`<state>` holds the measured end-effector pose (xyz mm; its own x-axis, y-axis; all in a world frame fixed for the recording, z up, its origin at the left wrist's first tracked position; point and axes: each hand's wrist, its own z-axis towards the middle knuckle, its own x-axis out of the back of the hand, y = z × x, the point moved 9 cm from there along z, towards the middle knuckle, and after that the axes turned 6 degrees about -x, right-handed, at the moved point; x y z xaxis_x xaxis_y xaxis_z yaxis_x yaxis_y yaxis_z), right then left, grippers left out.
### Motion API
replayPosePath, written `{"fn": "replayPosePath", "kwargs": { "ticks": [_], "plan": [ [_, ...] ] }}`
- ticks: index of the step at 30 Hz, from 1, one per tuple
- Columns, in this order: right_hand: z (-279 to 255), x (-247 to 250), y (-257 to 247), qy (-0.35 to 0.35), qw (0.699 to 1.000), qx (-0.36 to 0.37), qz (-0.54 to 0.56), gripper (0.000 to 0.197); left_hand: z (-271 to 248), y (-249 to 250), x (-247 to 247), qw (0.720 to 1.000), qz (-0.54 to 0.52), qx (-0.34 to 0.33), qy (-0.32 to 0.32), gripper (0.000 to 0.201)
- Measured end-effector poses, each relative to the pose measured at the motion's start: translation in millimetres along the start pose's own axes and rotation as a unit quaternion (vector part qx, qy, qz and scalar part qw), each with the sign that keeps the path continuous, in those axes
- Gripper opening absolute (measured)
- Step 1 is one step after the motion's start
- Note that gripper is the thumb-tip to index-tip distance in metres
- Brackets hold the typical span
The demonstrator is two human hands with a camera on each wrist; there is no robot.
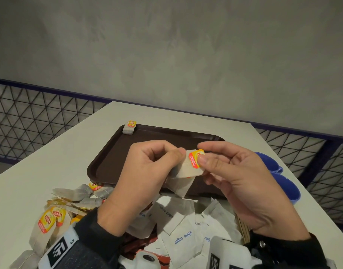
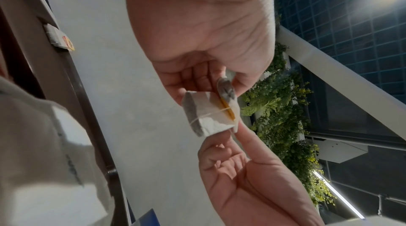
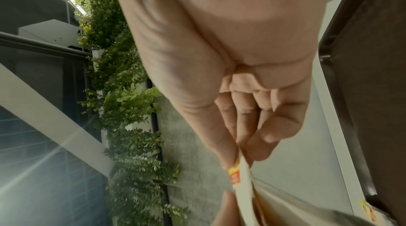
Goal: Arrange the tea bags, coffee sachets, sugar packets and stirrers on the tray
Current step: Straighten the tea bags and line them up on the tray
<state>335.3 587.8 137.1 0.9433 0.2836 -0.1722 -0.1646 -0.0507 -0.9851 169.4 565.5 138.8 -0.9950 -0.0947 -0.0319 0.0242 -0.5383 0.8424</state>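
Over the tray: both hands are up above the near edge of the brown tray (image 1: 106, 152), working the same little bundle of tea bags between them.
Left hand (image 1: 145, 171): fingers curled in, thumb and forefinger pinching the paper side of the held tea bags (image 1: 188, 167). Left wrist view shows a folded bag with string wrapped round it, plus a second bag tucked against the thumb.
Right hand (image 1: 238, 177): thumb and forefinger pinched on the yellow and red tag (image 1: 196, 158), other fingers loosely bent behind it. Right wrist view shows the same pinch, pretty blurry though.
Hands together: close, nearly touching at the bag, both clamped on it.
Tray: sits on the white worktop (image 1: 40, 167). Only one tea bag (image 1: 130, 127) is there, propped on the far left rim, its tag hanging over the outer edge. I can't see anything else lying inside.
Tea bag pile (image 1: 69, 202): loose heap on the worktop, near left, off the tray.
Sugar packets (image 1: 183, 226): white ones marked "white sugar", piled near the middle, just in front of the tray.
Coffee sachets (image 1: 145, 245): red-brown, mostly buried under the sugar and the left sleeve.
Stirrers (image 1: 242, 228): thin wooden sticks, only a sliver showing beside the right wrist.
Blue cups (image 1: 287, 185): two, on the right beside the tray, can't tell what's in them.
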Motion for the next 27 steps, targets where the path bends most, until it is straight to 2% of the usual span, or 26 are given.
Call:
{"fn": "replayPosePath", "kwargs": {
  "ticks": [5,8,10,12,16,20,24,27],
  "plan": [
    [-4,1,-15,0.037,0.996,0.08,-0.018,0.037,0,-9,1,0.998,-0.027,0.042,0.025,0.03],
    [-8,3,-23,0.059,0.99,0.125,-0.031,0.033,2,-17,9,0.994,-0.051,0.069,0.065,0.019],
    [-10,1,-27,0.054,0.989,0.137,-0.031,0.027,4,-23,17,0.991,-0.049,0.083,0.092,0.01],
    [-12,-1,-27,0.041,0.989,0.136,-0.036,0.023,4,-29,22,0.989,-0.042,0.094,0.106,0.013],
    [-15,-12,-26,-0.002,0.988,0.139,-0.066,0.021,5,-30,17,0.993,-0.023,0.089,0.078,0.021],
    [-14,-15,-25,-0.004,0.983,0.149,-0.104,0.026,3,-26,4,0.997,-0.006,0.076,0.025,0.019],
    [-11,-6,-27,0.052,0.971,0.179,-0.149,0.023,1,-27,-2,0.994,-0.033,0.103,0.0,0.027],
    [-10,-4,-29,0.072,0.964,0.203,-0.159,0.022,1,-24,-5,0.993,-0.068,0.097,-0.006,0.016]
  ]
}}
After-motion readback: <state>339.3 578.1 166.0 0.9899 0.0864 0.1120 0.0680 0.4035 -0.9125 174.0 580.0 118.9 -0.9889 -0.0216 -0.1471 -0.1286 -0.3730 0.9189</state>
